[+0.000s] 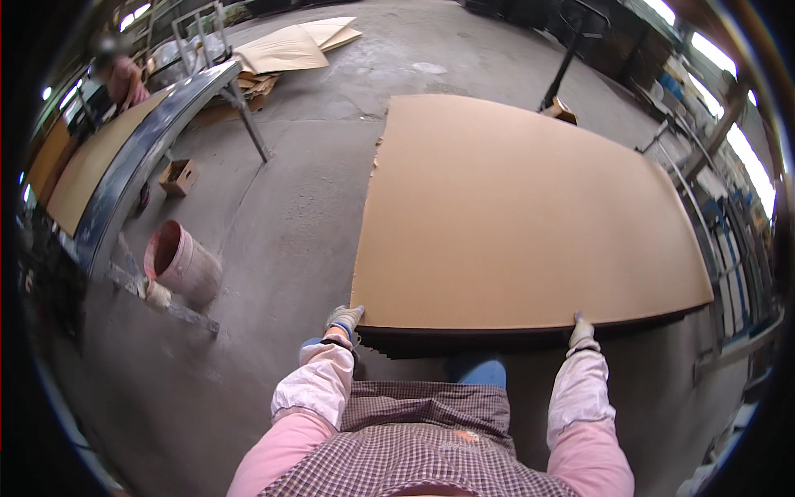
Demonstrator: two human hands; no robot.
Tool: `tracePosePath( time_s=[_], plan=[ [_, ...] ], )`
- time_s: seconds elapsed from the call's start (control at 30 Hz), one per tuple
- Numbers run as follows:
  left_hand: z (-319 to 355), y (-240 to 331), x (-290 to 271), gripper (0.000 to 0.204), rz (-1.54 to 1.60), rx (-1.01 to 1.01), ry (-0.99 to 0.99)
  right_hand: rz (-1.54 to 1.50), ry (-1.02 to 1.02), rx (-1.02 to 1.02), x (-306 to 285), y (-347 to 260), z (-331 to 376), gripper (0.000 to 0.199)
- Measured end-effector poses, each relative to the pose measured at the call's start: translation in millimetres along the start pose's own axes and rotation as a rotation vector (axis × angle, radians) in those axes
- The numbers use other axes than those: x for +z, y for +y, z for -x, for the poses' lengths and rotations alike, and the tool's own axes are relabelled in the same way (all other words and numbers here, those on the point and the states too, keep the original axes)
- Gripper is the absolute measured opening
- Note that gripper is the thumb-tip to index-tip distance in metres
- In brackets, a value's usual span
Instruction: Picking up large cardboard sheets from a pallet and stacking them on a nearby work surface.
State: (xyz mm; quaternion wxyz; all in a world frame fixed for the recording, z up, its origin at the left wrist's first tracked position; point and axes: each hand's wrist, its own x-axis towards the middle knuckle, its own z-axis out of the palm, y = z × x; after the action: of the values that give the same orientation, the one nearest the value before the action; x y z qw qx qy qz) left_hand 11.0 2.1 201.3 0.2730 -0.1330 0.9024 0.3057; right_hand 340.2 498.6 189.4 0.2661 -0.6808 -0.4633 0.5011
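A large brown cardboard sheet (530, 215) lies in front of me on top of a stack whose dark, uneven edges (497, 338) show beneath its near side. At the sheet's near left corner, my left hand (344, 318) in a pale work glove is closed on the edge, thumb on top. My right hand (582, 331), also gloved, pinches the near edge further right. The fingers of both hands are partly hidden under the board. The sheet's left edge is ragged in places.
A long table (178, 103) carries a board at the left, with a person (124, 79) beyond it. Near its legs stand a pinkish bucket (186, 263) and a small open box (177, 177). Loose cardboard sheets (286, 50) lie far left. A pallet jack handle (566, 66) rises behind the stack.
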Motion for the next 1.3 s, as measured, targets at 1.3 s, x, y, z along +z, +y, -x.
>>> tracePosePath(
  time_s=[1.3],
  plan=[
    [-16.0, -174.3, -143.9, 0.054, 1.341, 0.114, 0.553, 0.138, -0.278, -0.232, 5.4, 33.4, 164.7, 0.03]
  ],
)
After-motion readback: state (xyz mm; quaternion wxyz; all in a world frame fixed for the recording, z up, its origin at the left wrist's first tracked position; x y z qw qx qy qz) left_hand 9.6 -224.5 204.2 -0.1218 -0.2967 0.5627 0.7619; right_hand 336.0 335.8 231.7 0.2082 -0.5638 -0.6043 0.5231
